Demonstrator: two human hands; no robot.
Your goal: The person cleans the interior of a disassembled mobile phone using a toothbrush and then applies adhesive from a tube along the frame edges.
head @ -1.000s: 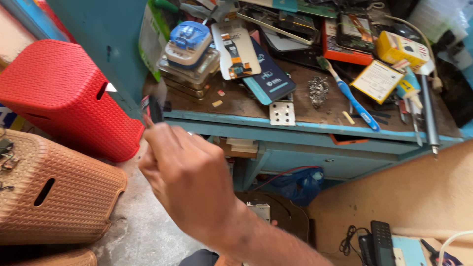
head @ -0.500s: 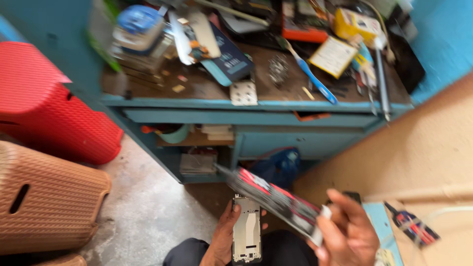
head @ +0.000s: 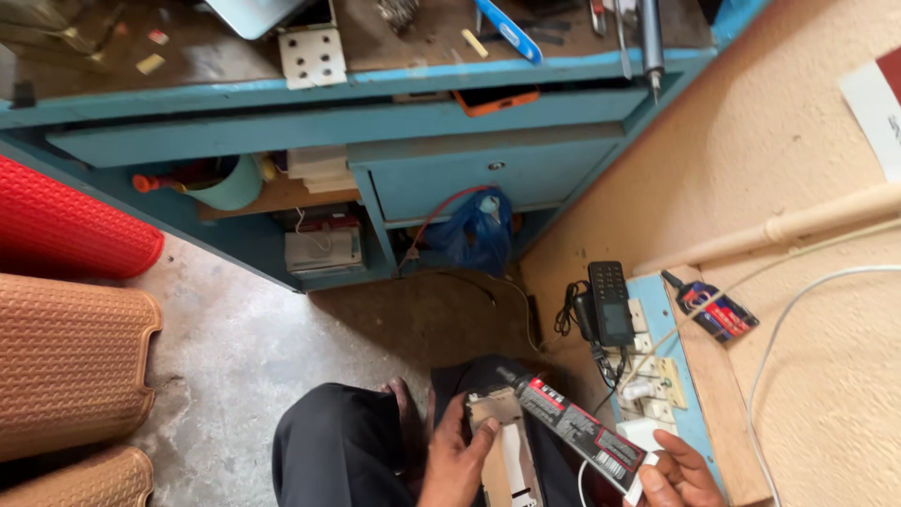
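My left hand [head: 457,460] grips a flat white rectangular device [head: 507,451] by its left edge, low in the view above my dark-trousered lap. My right hand [head: 678,474], at the bottom right, holds the flattened end of a black and red glue tube [head: 574,428]. The tube slants up to the left and its nozzle tip rests at the device's top corner.
A blue workbench [head: 394,113] with a drawer and cluttered top spans the upper view. A blue plastic bag [head: 479,230] hangs under it. Red [head: 66,225] and brown [head: 66,357] woven stools stand left. A black phone [head: 610,302] lies on a switch board [head: 657,376] at right.
The view has tipped down from the bench top to my lap. My left hand came back from the bench, and the tube's tip has swung down onto the device.
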